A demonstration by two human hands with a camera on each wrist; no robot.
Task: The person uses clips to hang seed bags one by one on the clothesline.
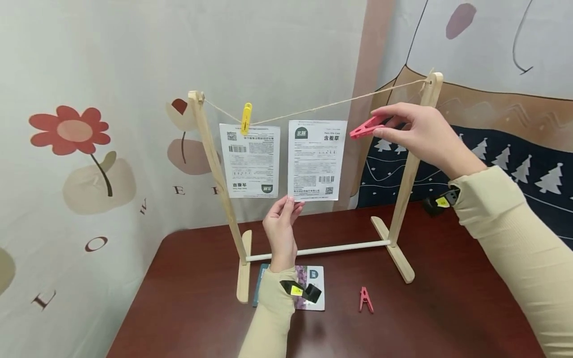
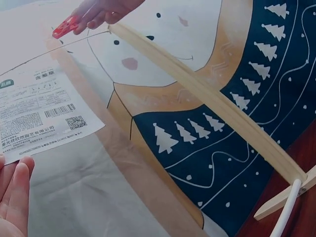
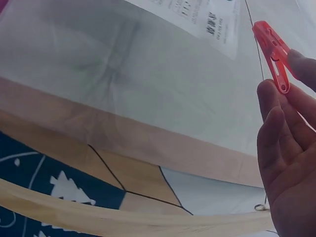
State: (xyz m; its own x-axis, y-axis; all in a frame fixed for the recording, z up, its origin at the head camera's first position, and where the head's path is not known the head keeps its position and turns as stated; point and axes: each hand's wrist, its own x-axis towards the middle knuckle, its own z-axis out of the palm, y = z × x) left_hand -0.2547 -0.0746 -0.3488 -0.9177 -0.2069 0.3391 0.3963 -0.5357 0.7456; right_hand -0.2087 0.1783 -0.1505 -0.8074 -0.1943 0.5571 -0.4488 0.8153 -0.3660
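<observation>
My left hand pinches the lower edge of a white printed seed packet, its top edge at the height of the string. To the right of that packet, my right hand pinches a red clothespin between thumb and fingers. In the right wrist view the clothespin lies close beside the string, tip pointing up. A second printed packet hangs from the string at the left, clipped by a yellow clothespin.
A wooden frame with two posts and a white crossbar stands on the dark table. Another red clothespin lies at the front. Behind my left sleeve lies a colourful packet. A printed curtain hangs behind.
</observation>
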